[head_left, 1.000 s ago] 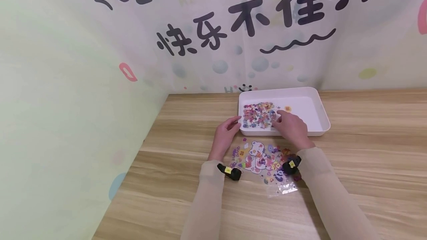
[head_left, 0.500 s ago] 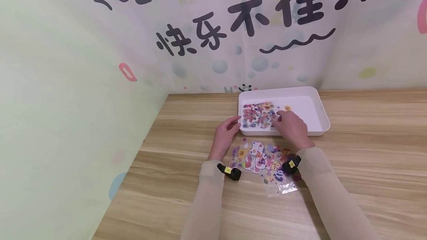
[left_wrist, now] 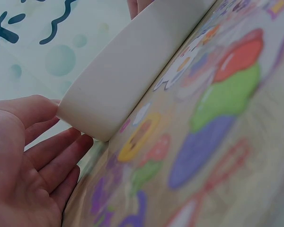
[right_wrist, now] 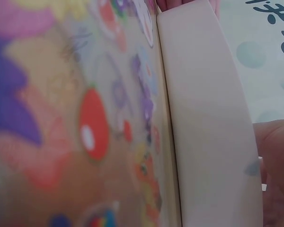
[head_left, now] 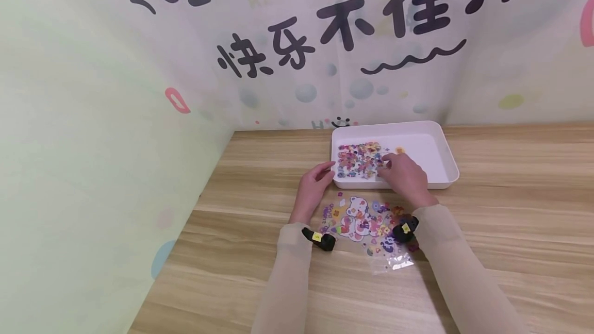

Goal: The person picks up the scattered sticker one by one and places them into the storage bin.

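A white rectangular tray stands at the back of the table. In its left half lies a dense patch of small colourful pieces. My left hand touches the tray's left wall with extended fingertips; in the left wrist view these fingers lie at its corner. My right hand reaches over the front wall, thumb and fingertips bent at the right edge of the patch. I cannot tell whether they pinch a piece. The tray wall partly hides that hand in the right wrist view.
Between my forearms, in front of the tray, lies a clear plastic packet printed or filled with bear and flower stickers. A yellow-orange flower piece sits in the tray behind my right hand. A patterned cloth wall rises behind the wooden table.
Both hands stay almost in place. The small pieces beside my right fingertips look slightly different; a bluish round piece seen there earlier no longer stands out.
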Action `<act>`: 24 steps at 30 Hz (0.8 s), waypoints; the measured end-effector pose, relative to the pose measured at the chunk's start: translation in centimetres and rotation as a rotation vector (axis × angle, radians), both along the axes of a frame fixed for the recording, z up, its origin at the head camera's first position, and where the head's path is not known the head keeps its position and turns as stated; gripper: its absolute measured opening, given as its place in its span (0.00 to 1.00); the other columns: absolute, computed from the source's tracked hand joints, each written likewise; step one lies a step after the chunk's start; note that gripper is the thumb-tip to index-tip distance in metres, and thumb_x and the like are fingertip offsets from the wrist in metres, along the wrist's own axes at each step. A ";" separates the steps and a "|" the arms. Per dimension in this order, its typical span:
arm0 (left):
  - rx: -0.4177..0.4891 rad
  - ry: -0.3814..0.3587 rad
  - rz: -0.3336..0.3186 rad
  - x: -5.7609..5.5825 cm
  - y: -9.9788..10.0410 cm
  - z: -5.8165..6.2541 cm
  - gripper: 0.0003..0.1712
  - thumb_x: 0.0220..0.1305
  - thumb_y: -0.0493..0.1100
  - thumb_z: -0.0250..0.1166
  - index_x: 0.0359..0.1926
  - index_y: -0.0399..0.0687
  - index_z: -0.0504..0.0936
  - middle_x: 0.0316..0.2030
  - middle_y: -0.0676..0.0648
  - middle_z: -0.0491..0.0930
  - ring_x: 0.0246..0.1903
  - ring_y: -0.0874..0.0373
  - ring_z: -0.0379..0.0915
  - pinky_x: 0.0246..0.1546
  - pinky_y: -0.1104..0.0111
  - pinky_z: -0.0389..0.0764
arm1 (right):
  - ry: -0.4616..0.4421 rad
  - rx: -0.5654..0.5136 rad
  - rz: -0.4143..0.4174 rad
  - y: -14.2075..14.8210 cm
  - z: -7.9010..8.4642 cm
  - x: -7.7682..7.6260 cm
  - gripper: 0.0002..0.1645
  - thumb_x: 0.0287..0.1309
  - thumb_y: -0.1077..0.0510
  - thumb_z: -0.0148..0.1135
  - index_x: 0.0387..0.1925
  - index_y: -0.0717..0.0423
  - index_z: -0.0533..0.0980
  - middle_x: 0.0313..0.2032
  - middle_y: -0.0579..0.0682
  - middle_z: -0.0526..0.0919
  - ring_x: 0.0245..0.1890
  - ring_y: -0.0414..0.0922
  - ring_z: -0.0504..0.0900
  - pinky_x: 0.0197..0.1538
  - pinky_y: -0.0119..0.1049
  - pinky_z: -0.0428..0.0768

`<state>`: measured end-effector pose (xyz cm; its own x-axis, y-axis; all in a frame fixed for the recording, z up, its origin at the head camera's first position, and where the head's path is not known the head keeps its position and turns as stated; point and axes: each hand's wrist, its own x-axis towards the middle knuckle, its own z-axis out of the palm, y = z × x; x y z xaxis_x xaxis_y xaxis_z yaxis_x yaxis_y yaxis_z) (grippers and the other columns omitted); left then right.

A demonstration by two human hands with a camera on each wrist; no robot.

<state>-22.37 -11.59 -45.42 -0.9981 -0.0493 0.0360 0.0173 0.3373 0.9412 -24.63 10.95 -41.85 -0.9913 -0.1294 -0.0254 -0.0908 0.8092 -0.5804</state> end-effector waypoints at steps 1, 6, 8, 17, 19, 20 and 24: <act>-0.001 -0.001 -0.001 0.0 0.0 0.0 0.16 0.59 0.54 0.57 0.50 0.71 0.75 0.49 0.57 0.74 0.45 0.69 0.69 0.48 0.73 0.71 | 0.002 -0.005 -0.006 0.0 0.0 0.0 0.25 0.55 0.51 0.56 0.51 0.62 0.71 0.41 0.59 0.77 0.31 0.50 0.73 0.30 0.41 0.74; 0.002 0.000 -0.004 0.0 0.0 0.0 0.16 0.60 0.53 0.57 0.50 0.70 0.75 0.49 0.57 0.74 0.45 0.69 0.70 0.48 0.72 0.71 | 0.015 -0.056 -0.026 -0.1 0.0 -0.1 0.23 0.58 0.50 0.53 0.50 0.59 0.72 0.41 0.58 0.76 0.34 0.51 0.73 0.34 0.44 0.74; 0.001 0.000 -0.002 0.0 0.0 0.0 0.16 0.59 0.53 0.57 0.50 0.71 0.75 0.49 0.58 0.74 0.45 0.69 0.70 0.48 0.72 0.71 | 0.015 -0.094 -0.024 0.0 0.0 -0.1 0.22 0.59 0.50 0.52 0.51 0.58 0.72 0.41 0.57 0.76 0.35 0.51 0.72 0.35 0.43 0.73; 0.004 -0.006 -0.011 -0.2 0.0 0.1 0.17 0.60 0.52 0.57 0.51 0.69 0.75 0.48 0.60 0.74 0.46 0.68 0.70 0.48 0.71 0.71 | 0.022 -0.223 0.022 0.5 0.0 -0.2 0.21 0.61 0.48 0.50 0.51 0.53 0.72 0.40 0.53 0.76 0.35 0.48 0.72 0.36 0.40 0.74; 0.004 -0.010 -0.010 -0.1 0.0 0.2 0.17 0.60 0.52 0.57 0.51 0.68 0.75 0.49 0.58 0.74 0.46 0.68 0.69 0.49 0.70 0.71 | 0.017 -0.246 0.026 0.6 0.1 -0.1 0.22 0.60 0.46 0.50 0.52 0.52 0.71 0.39 0.52 0.76 0.34 0.48 0.73 0.34 0.40 0.75; 0.007 -0.011 -0.009 -0.1 0.0 0.2 0.17 0.60 0.52 0.57 0.51 0.68 0.75 0.49 0.58 0.74 0.47 0.67 0.69 0.49 0.70 0.71 | 0.018 -0.253 0.026 0.6 0.1 -0.1 0.22 0.60 0.45 0.50 0.52 0.52 0.71 0.39 0.51 0.76 0.34 0.47 0.73 0.34 0.39 0.75; 0.019 -0.017 -0.001 0.1 0.0 0.2 0.16 0.59 0.54 0.58 0.49 0.71 0.74 0.49 0.59 0.74 0.47 0.67 0.69 0.49 0.70 0.72 | 0.027 -0.269 0.038 0.7 0.4 0.1 0.24 0.59 0.42 0.49 0.51 0.50 0.71 0.38 0.50 0.77 0.34 0.46 0.74 0.35 0.39 0.76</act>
<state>-22.26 -11.56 -45.24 -0.9986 -0.0493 0.0180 0.0013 0.3193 0.9476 -24.51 11.65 -41.49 -0.9855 -0.1647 0.0408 -0.1359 0.6223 -0.7709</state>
